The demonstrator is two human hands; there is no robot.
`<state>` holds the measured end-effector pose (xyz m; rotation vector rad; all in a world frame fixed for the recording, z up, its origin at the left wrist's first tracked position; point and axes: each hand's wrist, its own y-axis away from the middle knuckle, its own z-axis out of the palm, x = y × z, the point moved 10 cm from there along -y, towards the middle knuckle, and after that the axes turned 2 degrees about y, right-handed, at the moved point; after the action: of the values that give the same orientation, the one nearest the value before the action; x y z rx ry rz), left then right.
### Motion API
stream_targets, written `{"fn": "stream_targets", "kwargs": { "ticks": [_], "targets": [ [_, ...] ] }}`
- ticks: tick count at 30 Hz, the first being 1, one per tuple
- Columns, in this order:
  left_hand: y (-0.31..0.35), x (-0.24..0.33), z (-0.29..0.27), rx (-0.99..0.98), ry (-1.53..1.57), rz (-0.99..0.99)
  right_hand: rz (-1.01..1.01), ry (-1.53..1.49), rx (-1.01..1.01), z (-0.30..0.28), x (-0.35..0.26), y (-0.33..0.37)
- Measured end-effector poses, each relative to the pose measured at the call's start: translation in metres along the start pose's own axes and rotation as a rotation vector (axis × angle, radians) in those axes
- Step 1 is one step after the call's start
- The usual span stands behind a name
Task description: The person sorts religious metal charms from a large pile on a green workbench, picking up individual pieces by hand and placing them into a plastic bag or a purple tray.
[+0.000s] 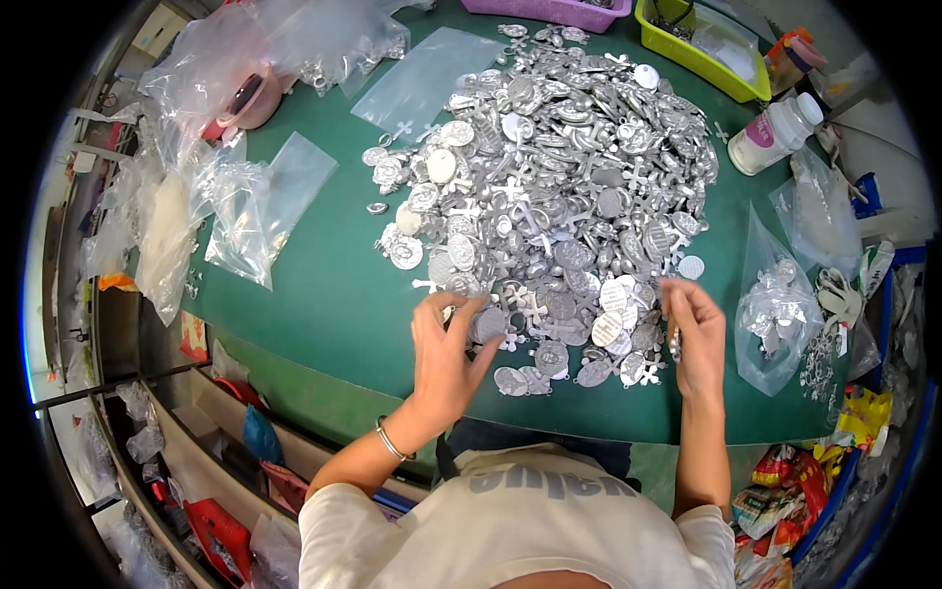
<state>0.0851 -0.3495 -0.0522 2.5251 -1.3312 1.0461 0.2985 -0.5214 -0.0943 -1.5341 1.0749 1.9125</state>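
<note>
A large heap of silver-coloured medals and small crosses covers the middle of the green table. At the heap's near left edge is my left hand, thumb and fingers curled round a grey round medal. My right hand is closed at the near right edge, with small silver pieces showing at its palm side; their exact kind is hidden. Between the hands lie loose oval medals and pale medals with fine lettering.
Clear plastic bags lie on the left, near a pink cup. A flat bag touches the far table. At the far right stand a yellow-green basket and white bottle. A bag of silver pieces lies on the right.
</note>
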Motion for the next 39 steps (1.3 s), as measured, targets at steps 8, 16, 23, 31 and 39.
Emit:
{"fn": "stream_targets", "kwargs": {
  "ticks": [8, 16, 23, 31, 39],
  "targets": [
    [0.005, -0.010, 0.009, -0.071, -0.043, -0.020, -0.040, -0.223, 0.192, -0.060, 0.005, 0.056],
    [0.003, -0.011, -0.004, 0.036, 0.113, 0.002, -0.185, -0.243, 0.506, -0.176, 0.009, 0.070],
    [0.004, -0.009, -0.001, 0.040, 0.020, 0.118, -0.177, -0.084, 0.620, -0.183, 0.006, 0.060],
    [0.018, 0.007, 0.002, -0.054, -0.010, 0.110, -0.524, 0.827, 0.124, -0.003, -0.056, 0.078],
    [0.015, 0.071, 0.063, -0.148, 0.063, 0.270, -0.859, 1.212, -0.147, 0.065, -0.028, 0.060]
  ]
}}
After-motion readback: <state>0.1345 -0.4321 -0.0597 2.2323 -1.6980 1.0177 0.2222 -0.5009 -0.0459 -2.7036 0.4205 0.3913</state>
